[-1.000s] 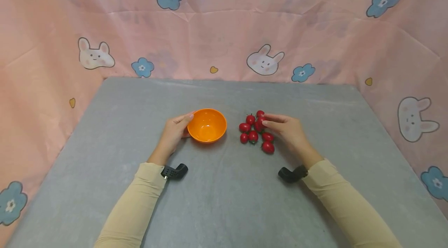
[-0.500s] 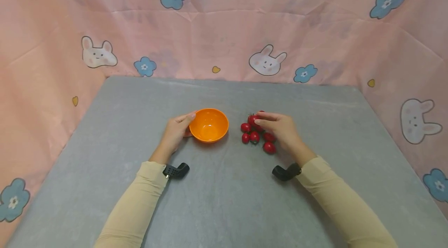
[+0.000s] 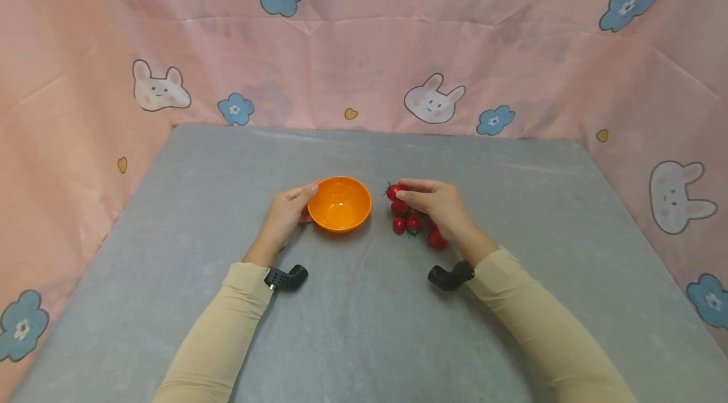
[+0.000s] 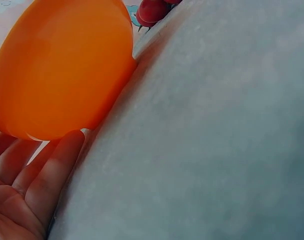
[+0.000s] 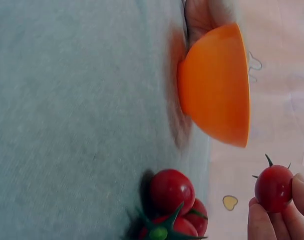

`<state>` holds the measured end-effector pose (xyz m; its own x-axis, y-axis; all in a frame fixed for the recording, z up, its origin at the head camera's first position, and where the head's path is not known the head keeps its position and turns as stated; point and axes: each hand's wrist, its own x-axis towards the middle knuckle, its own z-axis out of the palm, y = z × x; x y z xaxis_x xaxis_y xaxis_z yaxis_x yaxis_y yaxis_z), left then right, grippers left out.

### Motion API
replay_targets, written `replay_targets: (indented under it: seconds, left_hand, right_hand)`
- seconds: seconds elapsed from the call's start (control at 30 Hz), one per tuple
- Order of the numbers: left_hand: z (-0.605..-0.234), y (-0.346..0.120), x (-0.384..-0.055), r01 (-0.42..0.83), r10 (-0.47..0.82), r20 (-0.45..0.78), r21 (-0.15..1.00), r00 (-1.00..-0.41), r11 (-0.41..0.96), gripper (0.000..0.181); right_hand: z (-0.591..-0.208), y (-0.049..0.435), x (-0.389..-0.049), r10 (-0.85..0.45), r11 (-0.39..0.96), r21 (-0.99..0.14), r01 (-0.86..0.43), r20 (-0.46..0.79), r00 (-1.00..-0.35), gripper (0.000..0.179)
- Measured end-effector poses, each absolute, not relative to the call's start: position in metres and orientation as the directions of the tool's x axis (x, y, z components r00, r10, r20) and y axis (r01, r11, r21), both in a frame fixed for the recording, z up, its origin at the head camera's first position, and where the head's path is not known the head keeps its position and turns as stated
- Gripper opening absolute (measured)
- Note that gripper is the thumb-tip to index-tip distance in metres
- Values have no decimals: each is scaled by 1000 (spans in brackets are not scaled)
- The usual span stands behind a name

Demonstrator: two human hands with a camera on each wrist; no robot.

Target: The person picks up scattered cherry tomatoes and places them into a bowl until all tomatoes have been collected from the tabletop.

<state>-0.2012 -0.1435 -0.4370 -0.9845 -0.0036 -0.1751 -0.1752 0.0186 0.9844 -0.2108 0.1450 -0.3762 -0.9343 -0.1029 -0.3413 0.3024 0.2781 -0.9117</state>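
Observation:
An orange bowl [image 3: 339, 204] stands upright on the grey table, with nothing inside it. My left hand [image 3: 282, 216] grips its left side, thumb on the rim and the other fingers low against the outer wall, as the left wrist view shows. Between thumb and fingertips my right hand [image 3: 446, 207] pinches a cherry tomato [image 5: 274, 188] with green sepals, held up to the right of the bowl. Below that hand lie several more cherry tomatoes [image 3: 413, 222] in a loose cluster, some hidden behind the fingers and palm.
The grey table [image 3: 352, 327] stretches around the bowl and the tomatoes. A pink curtain [image 3: 318, 62] with rabbits and flowers hangs along its back and sides. Each wrist wears a black camera mount [image 3: 452, 275].
My right hand has picked a cherry tomato from the back of the cluster and carried it left toward the bowl. The left hand keeps its grip on the bowl.

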Motion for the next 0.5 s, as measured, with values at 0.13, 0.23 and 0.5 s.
replay_targets:
  seconds: [0.13,0.23,0.5]
  left_hand:
    - [-437,-144,-201,-173,-6,-173,985,-985,25,44]
    - [-437,-144,-201,-177,-9,-177,984,-984,30,44]
    - [-437,-145,-202,-179,1,-179,984,-984,14,43]
  right_hand:
    - [-375,139,-211,-108,289,-908,303,-345,-932,46]
    - [-374,134,-210,-110,306,-904,300,-346,-932,46]
    - [-373,120,-211,-117,313,-905,288,-338,-934,43]
